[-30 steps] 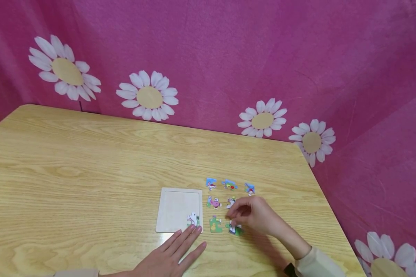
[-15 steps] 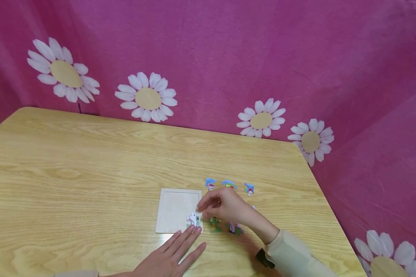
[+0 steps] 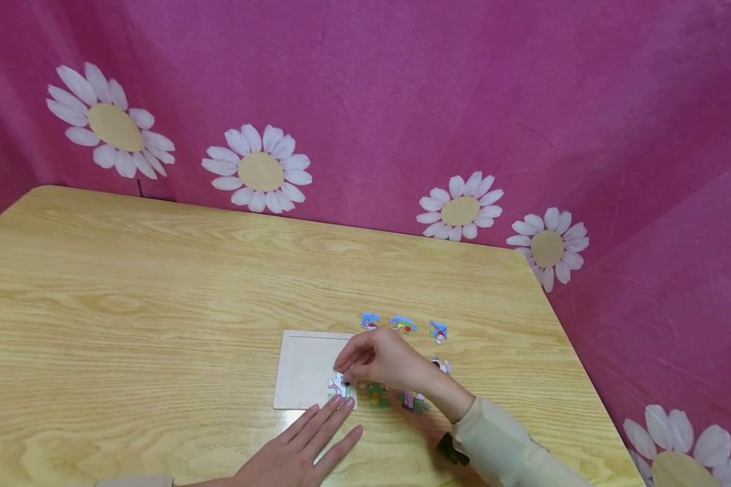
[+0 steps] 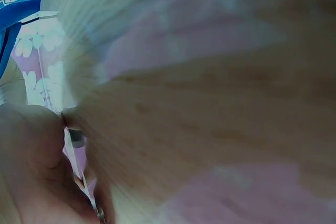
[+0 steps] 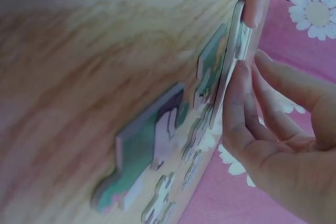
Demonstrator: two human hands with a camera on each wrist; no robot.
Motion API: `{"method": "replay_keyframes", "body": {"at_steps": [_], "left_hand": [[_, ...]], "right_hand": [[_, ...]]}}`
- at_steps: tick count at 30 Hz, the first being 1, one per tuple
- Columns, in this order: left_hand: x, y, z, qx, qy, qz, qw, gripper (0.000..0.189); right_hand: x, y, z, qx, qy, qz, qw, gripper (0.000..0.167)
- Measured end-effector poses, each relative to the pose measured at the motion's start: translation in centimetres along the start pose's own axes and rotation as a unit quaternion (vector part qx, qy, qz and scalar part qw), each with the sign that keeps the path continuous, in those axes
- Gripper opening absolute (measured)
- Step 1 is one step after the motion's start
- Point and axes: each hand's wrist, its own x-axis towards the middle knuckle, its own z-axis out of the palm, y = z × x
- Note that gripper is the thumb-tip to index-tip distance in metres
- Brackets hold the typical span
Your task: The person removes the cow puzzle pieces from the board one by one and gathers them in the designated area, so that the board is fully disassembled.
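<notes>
A square wooden puzzle tray (image 3: 301, 370) lies on the table, one white-and-green puzzle piece (image 3: 336, 385) in its near right corner. My left hand (image 3: 298, 439) lies flat with straight fingers, its fingertips on the tray's near edge beside that piece. My right hand (image 3: 380, 362) comes in from the right, fingers bent, thumb and forefinger together at the piece's upper edge, seemingly pinching it. In the right wrist view those fingertips (image 5: 240, 72) meet at the tray, partly hiding the piece. The left wrist view is mostly blurred.
Several loose puzzle pieces lie in rows right of the tray, among them a blue one (image 3: 438, 331) and a green one (image 3: 379, 395); my right hand and forearm cover some. The wooden table (image 3: 158, 304) ends at a pink flowered cloth (image 3: 365, 101).
My right hand has moved left from the loose pieces to the tray, and its fingertips have come down at the piece there. My left hand has stayed in place.
</notes>
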Motion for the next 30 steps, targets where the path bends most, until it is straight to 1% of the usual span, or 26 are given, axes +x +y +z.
{"method": "replay_keyframes", "body": {"at_steps": [6,10,14,20,23,27,30], "left_hand": [[0.0,0.0,-0.1,0.003,0.002,0.000,1.0000,0.075],[0.0,0.0,-0.1,0.006,0.007,0.000,1.0000,0.075],[0.0,0.0,-0.1,0.008,0.006,0.001,1.0000,0.075],[0.0,0.1,0.0,0.009,0.003,0.001,1.0000,0.074],[0.0,0.1,0.0,0.007,0.002,0.002,1.0000,0.074],[0.0,0.0,0.0,0.005,0.008,0.002,1.0000,0.074],[0.0,0.0,0.0,0.009,0.012,0.002,0.9999,0.074]], "right_hand": [[0.0,-0.1,-0.1,0.024,0.007,0.003,0.9997,0.011],[-0.1,-0.1,0.0,0.035,0.004,0.006,0.9994,0.013],[-0.1,-0.1,0.2,0.044,0.000,0.013,0.9990,0.011],[-0.1,-0.1,0.5,0.034,-0.010,0.003,0.9994,0.008],[-0.2,-0.3,0.5,0.018,0.000,0.006,0.9998,0.008],[-0.5,-0.6,-0.2,0.010,0.016,0.017,0.9997,0.008],[-0.9,-0.7,-1.0,0.010,0.022,0.017,0.9996,0.008]]}}
